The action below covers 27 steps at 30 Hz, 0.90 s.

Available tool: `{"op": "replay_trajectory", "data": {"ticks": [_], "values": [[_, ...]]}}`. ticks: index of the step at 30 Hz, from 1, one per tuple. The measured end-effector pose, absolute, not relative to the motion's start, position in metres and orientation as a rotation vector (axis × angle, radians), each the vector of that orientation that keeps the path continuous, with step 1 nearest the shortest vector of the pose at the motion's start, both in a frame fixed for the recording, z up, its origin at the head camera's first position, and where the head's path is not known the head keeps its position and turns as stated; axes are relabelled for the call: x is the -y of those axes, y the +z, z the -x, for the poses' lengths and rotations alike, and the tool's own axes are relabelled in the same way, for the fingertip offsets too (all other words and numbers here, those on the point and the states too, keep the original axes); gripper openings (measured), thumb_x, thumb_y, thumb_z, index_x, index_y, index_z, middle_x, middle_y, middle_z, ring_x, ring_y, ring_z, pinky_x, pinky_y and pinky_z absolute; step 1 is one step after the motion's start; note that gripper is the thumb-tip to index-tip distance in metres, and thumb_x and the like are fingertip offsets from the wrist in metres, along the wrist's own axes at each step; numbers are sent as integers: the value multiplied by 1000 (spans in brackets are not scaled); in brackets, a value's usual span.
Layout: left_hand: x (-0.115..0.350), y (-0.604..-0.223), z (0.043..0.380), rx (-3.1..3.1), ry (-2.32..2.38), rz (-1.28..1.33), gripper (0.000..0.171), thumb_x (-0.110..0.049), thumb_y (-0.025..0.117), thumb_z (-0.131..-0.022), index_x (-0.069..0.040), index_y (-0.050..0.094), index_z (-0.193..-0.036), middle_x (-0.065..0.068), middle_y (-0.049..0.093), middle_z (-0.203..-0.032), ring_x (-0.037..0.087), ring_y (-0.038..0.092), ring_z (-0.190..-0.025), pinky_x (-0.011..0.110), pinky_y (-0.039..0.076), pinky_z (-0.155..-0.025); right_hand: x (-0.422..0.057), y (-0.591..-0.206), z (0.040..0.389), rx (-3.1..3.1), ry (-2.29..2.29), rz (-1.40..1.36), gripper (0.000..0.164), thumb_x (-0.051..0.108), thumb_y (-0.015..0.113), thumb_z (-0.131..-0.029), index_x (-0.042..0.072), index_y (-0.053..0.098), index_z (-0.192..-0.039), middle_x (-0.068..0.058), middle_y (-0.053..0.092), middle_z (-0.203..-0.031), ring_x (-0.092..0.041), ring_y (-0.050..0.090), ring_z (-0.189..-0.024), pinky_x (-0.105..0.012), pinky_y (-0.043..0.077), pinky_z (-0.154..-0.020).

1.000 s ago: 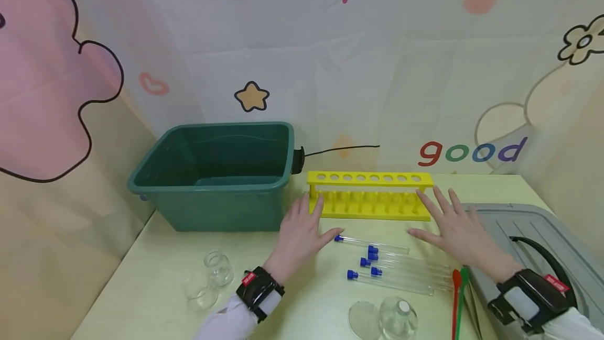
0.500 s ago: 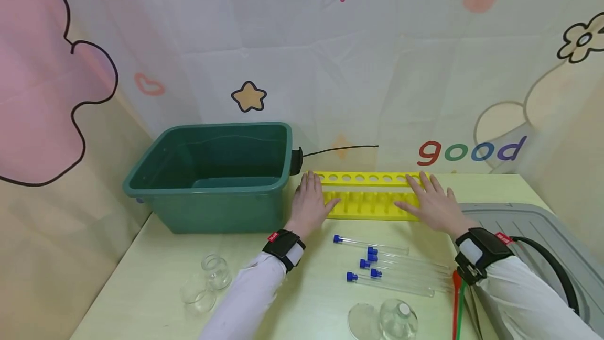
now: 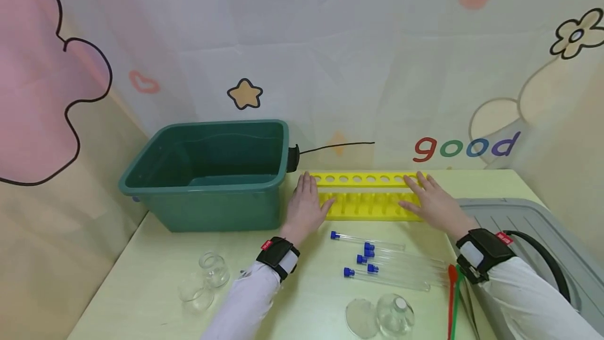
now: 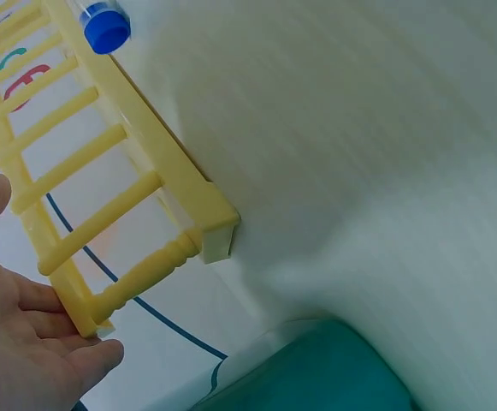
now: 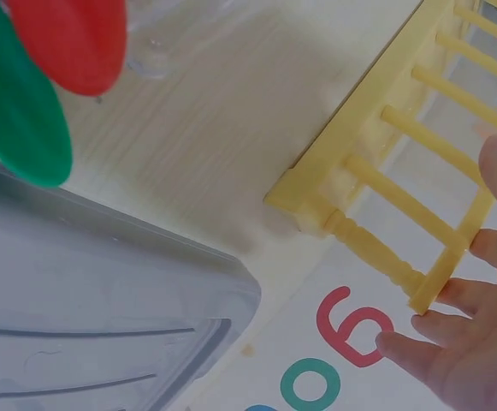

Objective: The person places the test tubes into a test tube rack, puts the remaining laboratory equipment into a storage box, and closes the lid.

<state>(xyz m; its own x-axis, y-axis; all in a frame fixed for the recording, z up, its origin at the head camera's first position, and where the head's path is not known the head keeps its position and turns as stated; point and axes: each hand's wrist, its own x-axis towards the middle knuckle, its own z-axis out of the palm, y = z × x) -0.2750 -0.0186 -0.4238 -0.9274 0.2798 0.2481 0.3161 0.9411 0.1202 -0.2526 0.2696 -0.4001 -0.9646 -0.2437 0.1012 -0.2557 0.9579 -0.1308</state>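
A yellow test tube rack [image 3: 370, 206] stands across the table, its row of round holes facing up. My left hand [image 3: 304, 209] lies at its left end, fingers extended over the top rail and thumb apart. At the opposite end my right hand [image 3: 434, 205] touches the top rail with spread, fairly straight fingers. The left wrist view has the left hand [image 4: 34, 334] against the corner of the rack [image 4: 158, 145]. In the right wrist view the right hand [image 5: 479, 325] meets the other corner. Several clear test tubes [image 3: 401, 274] with blue caps lie in front.
A green bin [image 3: 217, 209] stands left of the rack. A grey lid with a black handle [image 3: 533, 245] lies at right, beside red [image 3: 451, 298] and green [image 3: 455, 303] spoon-like sticks. Glass vessels stand at front left [image 3: 214, 269] and front middle [image 3: 395, 316].
Both hands have reached forward from above the table to the rack's two ends. Over the last half second the rack has come slightly closer to the tubes. The head view has shifted a little.
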Motion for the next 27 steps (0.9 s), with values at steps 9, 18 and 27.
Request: {"op": "replay_trajectory", "data": {"ticks": [9,18,27], "values": [[28,-424,252,2809,-220,539,74,-49,43,-91,8,29,-136,23,23,-141,31,22,-129,35,17,-102,-273,-402,230,2935,227,-486,70,31,64,-84,-5,34,-135,-36,24,-133,-53,20,-120,-62,27,-87],[32,-431,234,2787,-218,608,72,-48,40,-92,6,25,-138,21,19,-143,28,17,-131,34,14,-103,-279,-405,210,2913,244,-484,70,33,64,-83,-2,34,-136,-34,23,-135,-51,19,-121,-62,31,-83],[39,-434,233,2728,-409,651,70,-42,49,-91,5,27,-138,19,24,-142,27,25,-128,35,29,-97,-279,-405,202,2879,217,-497,71,32,67,-81,-2,36,-135,-34,24,-135,-51,21,-121,-60,36,-79]]}}
